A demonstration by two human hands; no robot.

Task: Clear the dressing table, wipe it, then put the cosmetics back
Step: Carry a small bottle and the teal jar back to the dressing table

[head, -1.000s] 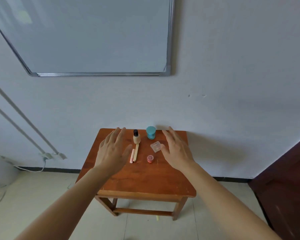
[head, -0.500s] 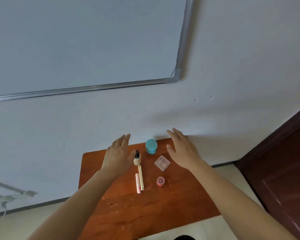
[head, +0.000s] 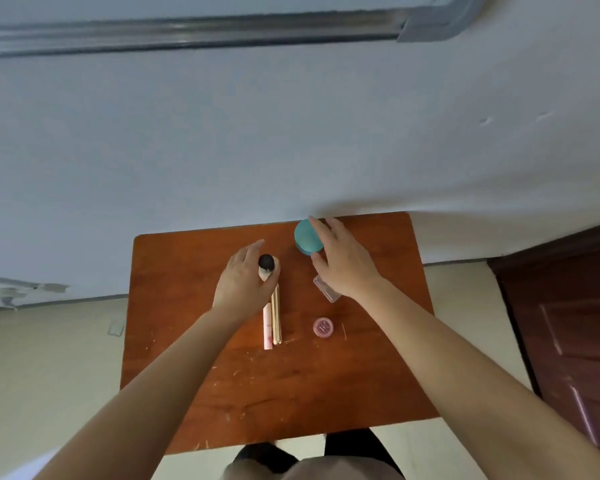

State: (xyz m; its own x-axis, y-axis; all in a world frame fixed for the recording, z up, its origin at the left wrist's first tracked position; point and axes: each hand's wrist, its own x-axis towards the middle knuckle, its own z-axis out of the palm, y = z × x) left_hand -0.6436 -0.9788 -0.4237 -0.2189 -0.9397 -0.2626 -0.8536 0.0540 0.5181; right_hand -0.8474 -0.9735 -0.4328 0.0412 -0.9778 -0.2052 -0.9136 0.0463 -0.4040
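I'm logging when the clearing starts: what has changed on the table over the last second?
The left hand closed in on the small bottle, thumb and fingers now around it. The right hand moved left to the teal jar, fingers straight over it, not gripping yet. Bottle, jar, clear box, pink pot, pink tube and gold tube lie where they were on the table.
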